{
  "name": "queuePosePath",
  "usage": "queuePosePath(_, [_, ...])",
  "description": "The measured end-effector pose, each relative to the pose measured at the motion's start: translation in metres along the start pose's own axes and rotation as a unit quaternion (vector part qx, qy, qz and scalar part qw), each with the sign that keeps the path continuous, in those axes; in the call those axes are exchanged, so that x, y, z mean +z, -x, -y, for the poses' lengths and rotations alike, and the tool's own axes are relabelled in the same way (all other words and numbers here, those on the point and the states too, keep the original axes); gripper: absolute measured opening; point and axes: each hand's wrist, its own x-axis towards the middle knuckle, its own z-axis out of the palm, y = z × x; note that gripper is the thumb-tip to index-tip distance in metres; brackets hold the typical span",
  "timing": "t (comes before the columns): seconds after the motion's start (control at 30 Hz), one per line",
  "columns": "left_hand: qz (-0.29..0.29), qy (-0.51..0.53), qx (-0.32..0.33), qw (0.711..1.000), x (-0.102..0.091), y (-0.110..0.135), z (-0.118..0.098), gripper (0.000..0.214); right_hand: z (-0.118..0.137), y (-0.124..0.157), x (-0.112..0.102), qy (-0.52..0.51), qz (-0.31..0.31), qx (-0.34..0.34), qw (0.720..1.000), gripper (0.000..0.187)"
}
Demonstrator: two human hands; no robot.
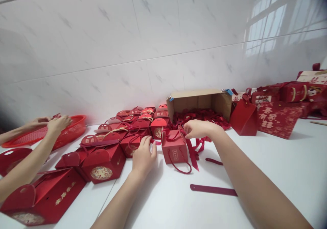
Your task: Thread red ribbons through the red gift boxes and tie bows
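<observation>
A small red gift box (pixel 175 151) with a twisted rope handle (pixel 182 170) hanging at its front stands upright on the white table between my hands. A dark red ribbon (pixel 157 142) runs across its top. At the box's left, my left hand (pixel 144 154) is closed, with the ribbon's left end at its fingertips. My right hand (pixel 201 129) pinches the ribbon at the box's top right edge; its fingertips are partly hidden. Ribbon tails (pixel 193 155) hang down below that hand onto the table.
Behind stands an open cardboard box (pixel 199 96) full of red ribbons. Many red gift boxes (pixel 103 161) crowd the left. Another person's hands (pixel 57 122) work over a red plastic basket (pixel 83 123). Two dark red straps (pixel 213 189) lie at right, before upright gift bags (pixel 278 120).
</observation>
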Motion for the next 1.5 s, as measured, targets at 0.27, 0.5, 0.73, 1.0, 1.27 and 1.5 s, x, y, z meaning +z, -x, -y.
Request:
queuePosePath(0.27, [0.024, 0.216, 0.174, 0.960, 0.013, -0.001, 0.006, 0.040, 0.004, -0.009, 0.011, 0.018, -0.025, -0.028, 0.999, 0.007])
queuePosePath(0.5, [0.017, 0.202, 0.086, 0.975, 0.014, -0.003, 0.011, 0.022, 0.003, -0.010, 0.008, 0.015, -0.010, -0.002, 1.000, 0.006])
queuePosePath(0.73, [0.095, 0.137, 0.036, 0.985, 0.022, -0.007, 0.021, 0.024, -0.012, -0.009, 0.003, 0.044, 0.016, 0.077, 0.996, 0.008])
queuePosePath(1.0, [0.099, 0.151, 0.008, 0.983, 0.021, -0.007, 0.020, 0.023, -0.013, -0.017, 0.014, 0.041, 0.052, 0.087, 0.994, 0.012])
queuePosePath(1.27, [0.061, 0.153, -0.039, 0.986, 0.021, -0.008, 0.020, 0.019, -0.010, -0.020, 0.015, 0.050, 0.037, 0.133, 0.989, 0.013])
queuePosePath(1.5, [-0.001, 0.224, -0.057, 0.973, 0.021, -0.008, 0.023, 0.015, -0.019, -0.018, 0.009, 0.035, -0.055, 0.119, 0.991, 0.020])
